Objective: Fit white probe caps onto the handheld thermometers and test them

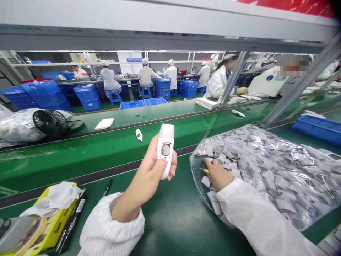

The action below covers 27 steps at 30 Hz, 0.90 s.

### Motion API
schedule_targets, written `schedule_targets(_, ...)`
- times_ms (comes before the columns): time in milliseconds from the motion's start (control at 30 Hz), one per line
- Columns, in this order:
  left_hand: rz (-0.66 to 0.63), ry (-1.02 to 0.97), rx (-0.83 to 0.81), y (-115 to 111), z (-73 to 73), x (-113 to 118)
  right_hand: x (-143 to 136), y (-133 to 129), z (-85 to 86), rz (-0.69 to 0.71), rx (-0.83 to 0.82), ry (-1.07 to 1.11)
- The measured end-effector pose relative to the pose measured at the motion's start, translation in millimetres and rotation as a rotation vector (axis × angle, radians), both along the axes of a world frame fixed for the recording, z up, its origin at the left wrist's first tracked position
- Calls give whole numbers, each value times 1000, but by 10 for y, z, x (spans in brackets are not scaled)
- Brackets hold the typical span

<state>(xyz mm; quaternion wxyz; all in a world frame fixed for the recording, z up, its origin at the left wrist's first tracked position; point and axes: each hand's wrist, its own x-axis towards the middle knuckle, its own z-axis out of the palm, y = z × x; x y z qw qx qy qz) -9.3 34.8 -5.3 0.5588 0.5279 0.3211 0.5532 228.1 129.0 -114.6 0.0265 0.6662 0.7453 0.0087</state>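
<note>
One white device (166,136): my left fingers (161,165) hold it | plastic bag (195,170) of pale pieces (206,181): my right fingers (209,166) dip inside, grip unclear

Rm.: workshop, brightly lit; sheen on near green benchtop (170,213). Walls: dk. grey wall (106,56) at rear, w/ white panel (130,68) bearing sm. blue sign (134,59). Floor: green floor (106,103), visible btwn. furn. Furn.: long far bench (130,79); blue plastic stools (115,96) along it; tall stack of blue crates (163,89) — more crates (52,94) at L. Mid-rm.: green belt (114,142), dk. edging. Overhead: grey horiz. beam (160,21) — slanting metal upright (233,81) at R; red panel (301,5), top R.
</note>
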Motion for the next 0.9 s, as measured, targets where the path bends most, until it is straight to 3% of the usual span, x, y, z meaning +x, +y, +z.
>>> schedule_targets(100, 29, 7, -41, 31, -35, 23, 16, 20, -168, 24, 31, -46)
schedule_targets(200, 148, 103, -84, 89, -104, 13, 38, 56, -207, 32, 69, -73)
schedule_targets(400, 598, 745, 202, 185, -241, 51, 70, 92, -269, 91, 122, -124)
schedule_targets(467, 664, 916, 234, 254, -293, 68, 77, 87, -296, 117, 133, -131)
schedule_targets(567, 622, 1054, 168, 511, -450, -13, 97, 74, -326, 163, 161, -126)
schedule_targets(667, 588, 1186, 26, 924, -716, -262, 128, 68, -351, 251, 209, -102)
schedule_targets(800, 648, 1354, -188, 1387, -1081, -678, 160, 81, -388, 374, 289, -47)
schedule_targets(900, 709, 1438, -313, 1556, -1233, -900, 160, 94, -416, 428, 331, 0)
